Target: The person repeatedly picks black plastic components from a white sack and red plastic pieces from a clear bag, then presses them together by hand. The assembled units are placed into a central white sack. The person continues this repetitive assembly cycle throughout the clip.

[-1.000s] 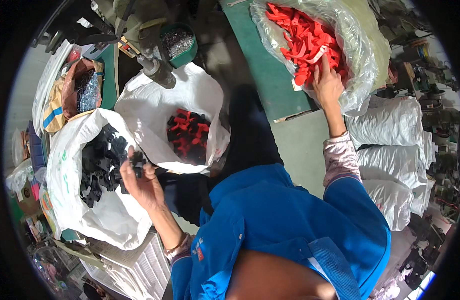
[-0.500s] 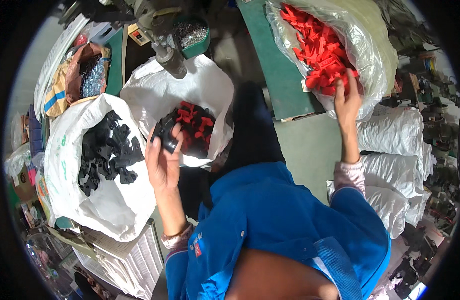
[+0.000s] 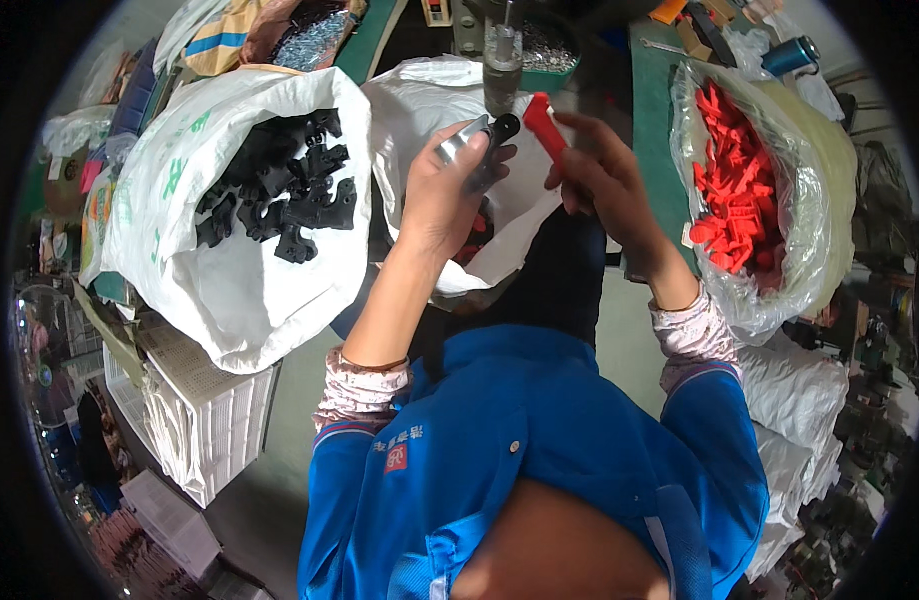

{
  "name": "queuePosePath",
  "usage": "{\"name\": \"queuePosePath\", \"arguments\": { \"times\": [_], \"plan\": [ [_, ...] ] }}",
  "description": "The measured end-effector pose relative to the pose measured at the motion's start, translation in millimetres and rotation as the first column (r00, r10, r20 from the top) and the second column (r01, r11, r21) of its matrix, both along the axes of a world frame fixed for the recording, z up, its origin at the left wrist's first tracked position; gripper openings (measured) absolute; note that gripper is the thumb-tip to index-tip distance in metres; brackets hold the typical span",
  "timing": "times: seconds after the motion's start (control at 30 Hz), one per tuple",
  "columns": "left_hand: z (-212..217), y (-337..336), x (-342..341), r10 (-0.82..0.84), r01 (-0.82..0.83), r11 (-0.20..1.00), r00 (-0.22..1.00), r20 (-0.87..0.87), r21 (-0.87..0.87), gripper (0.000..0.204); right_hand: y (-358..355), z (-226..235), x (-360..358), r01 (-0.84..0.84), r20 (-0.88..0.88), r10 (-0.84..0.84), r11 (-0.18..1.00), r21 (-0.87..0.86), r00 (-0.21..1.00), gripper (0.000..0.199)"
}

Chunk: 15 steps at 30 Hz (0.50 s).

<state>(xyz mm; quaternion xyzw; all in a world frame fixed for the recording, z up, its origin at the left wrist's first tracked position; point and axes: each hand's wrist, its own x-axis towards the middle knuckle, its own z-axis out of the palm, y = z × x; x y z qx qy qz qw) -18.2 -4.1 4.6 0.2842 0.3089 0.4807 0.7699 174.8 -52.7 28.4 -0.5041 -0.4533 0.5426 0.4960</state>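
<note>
My left hand [image 3: 448, 185] is closed around a glossy black plastic part [image 3: 492, 150], held up over a white woven sack [image 3: 420, 90]. Just to its right, my right hand [image 3: 605, 175] pinches a red plastic piece [image 3: 547, 130] near its lower end. The two parts are close together with a small gap between them. Below the hands, some red pieces [image 3: 477, 235] show inside the middle sack, partly covered by my left arm and hand. A metal cylinder [image 3: 504, 60] of a machine stands just beyond the black part.
At left, a big white sack [image 3: 250, 300] holds several black parts [image 3: 290, 180]. A clear plastic bag [image 3: 830, 220] of red pieces [image 3: 735, 190] lies on the green table [image 3: 652, 100] at right. Small metal pieces fill a green bin [image 3: 555, 78]; white crates [image 3: 205, 410] stand lower left.
My right hand has come away from the bag of red pieces with one red piece and moved left. My left hand has moved up and right with the black part. The view has shifted.
</note>
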Motion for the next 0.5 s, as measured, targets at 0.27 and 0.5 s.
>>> {"name": "queuePosePath", "arguments": {
  "times": [0.27,0.5],
  "plan": [
    [-1,12,10,0.016,-0.027,0.991,0.997,0.079,0.130,0.026,32,-8,6,-0.146,0.266,0.099,0.976,0.164,0.959,0.023],
    [7,43,20,0.017,-0.055,0.993,0.940,0.342,0.101,0.025,69,43,8,-0.445,0.657,-0.161,0.617,0.650,0.736,0.017]
  ]
}}
